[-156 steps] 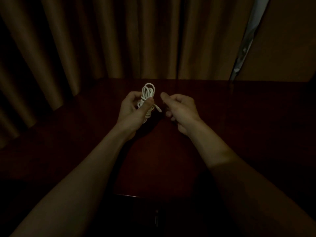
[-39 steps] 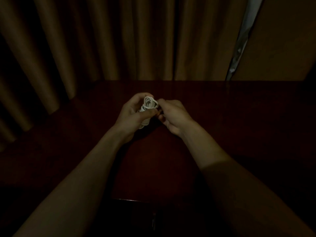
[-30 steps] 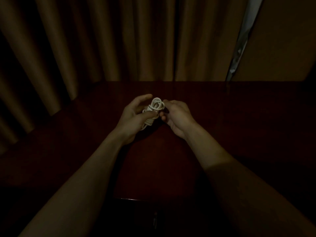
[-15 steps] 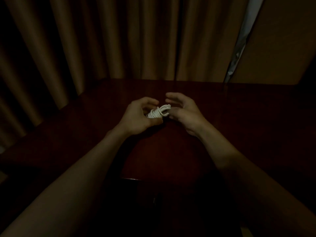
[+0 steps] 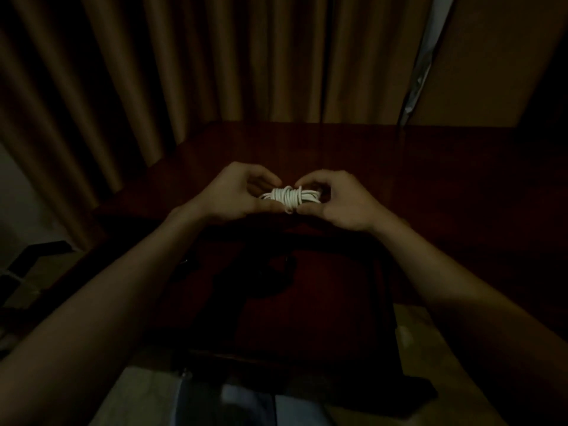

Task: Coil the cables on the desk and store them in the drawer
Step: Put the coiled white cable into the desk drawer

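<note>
The cable [image 5: 289, 198] at frame centre looks coiled, each grip, left hand [image 5: 236, 195] and right hand [image 5: 338, 201], pinching one end; storing it remains.

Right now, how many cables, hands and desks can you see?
white cable, coiled into a bundle: 1
hands: 2, the left hand and the right hand, both holding the white cable
desk: 1
Total: 4
</note>
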